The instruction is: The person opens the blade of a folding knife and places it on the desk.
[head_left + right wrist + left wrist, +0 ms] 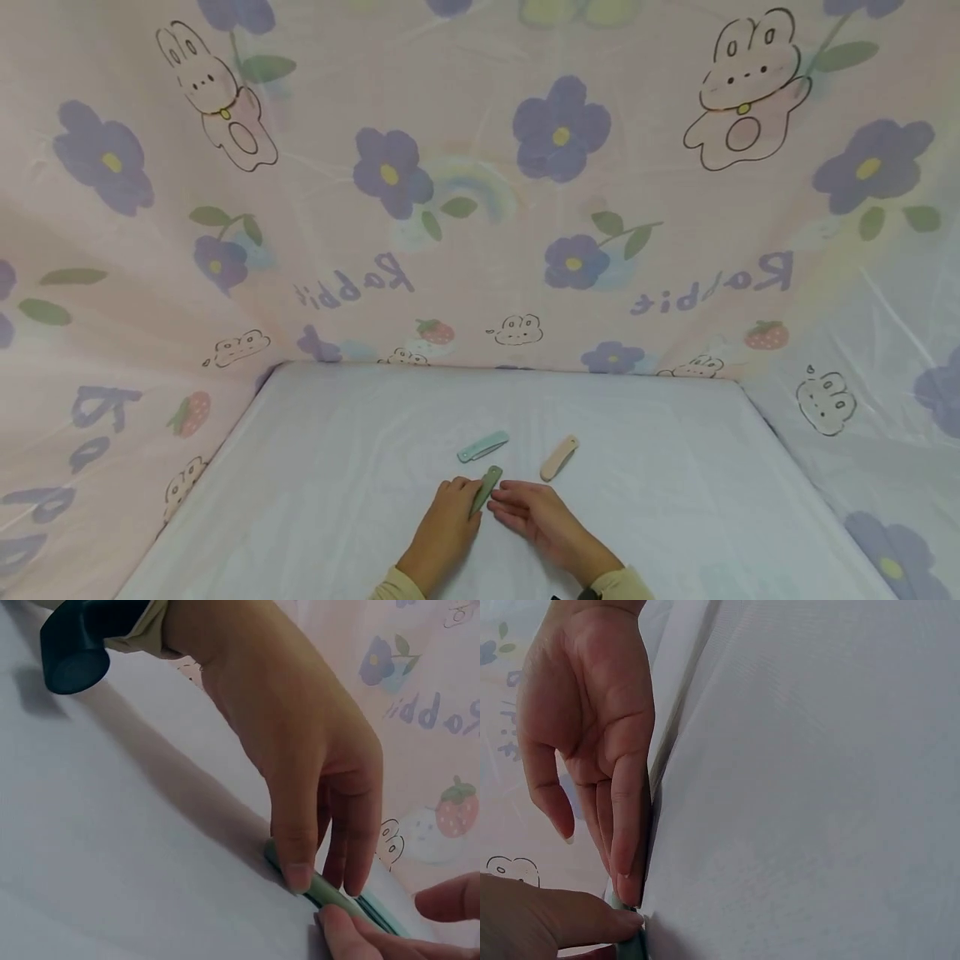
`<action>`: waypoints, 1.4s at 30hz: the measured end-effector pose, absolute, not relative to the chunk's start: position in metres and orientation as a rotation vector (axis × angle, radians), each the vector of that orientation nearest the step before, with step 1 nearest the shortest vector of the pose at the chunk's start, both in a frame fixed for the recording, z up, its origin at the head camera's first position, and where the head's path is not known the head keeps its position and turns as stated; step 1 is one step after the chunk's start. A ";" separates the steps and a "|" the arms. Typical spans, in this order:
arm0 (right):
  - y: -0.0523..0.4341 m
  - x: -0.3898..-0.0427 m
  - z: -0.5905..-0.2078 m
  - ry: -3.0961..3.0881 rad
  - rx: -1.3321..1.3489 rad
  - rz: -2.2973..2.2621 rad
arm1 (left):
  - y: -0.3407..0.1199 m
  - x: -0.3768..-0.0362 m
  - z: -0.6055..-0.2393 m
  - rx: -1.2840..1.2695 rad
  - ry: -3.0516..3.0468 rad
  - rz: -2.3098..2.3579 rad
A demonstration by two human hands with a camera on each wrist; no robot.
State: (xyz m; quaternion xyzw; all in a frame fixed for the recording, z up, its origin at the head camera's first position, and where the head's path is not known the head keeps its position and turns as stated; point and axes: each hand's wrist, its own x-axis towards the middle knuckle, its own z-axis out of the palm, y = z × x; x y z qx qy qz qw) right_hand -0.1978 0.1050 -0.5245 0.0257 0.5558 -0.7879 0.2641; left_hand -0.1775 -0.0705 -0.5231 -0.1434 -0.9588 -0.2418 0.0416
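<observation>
A green folding knife point(492, 477), folded, is held low over the white surface between the left hand's point(448, 518) thumb and fingers. In the right wrist view, the left hand point(300, 742) pinches this green knife point(330, 892) from above. Just to its right is the right hand point(546, 523), palm turned toward the knife and fingers loosely extended. Fingertips of the right hand point(446, 900) come up right at the knife's near side. The left wrist view shows the right hand point(592, 712) with its fingers reaching down to the knife, which is largely hidden by the left thumb.
A light teal folding knife point(480, 447) lies just beyond the hands, a peach one point(559, 458) to its right. White cloth covers the table point(337, 467). Curtains point(480, 208) printed with rabbits and flowers enclose the back and both sides.
</observation>
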 end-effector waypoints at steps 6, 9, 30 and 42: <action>0.107 -0.200 -0.525 1.378 0.129 -2.199 | -0.070 -0.177 -0.524 -0.440 -2.935 -0.803; 0.108 -0.199 -0.526 1.323 0.114 -2.215 | -0.069 -0.177 -0.524 -0.438 -2.929 -0.850; 0.110 -0.188 -0.526 1.468 -0.051 -2.180 | -0.072 -0.177 -0.520 -0.514 -2.712 -1.507; 0.120 -0.187 -0.518 1.566 -0.147 -2.168 | -0.071 -0.178 -0.510 -0.461 -2.598 -1.853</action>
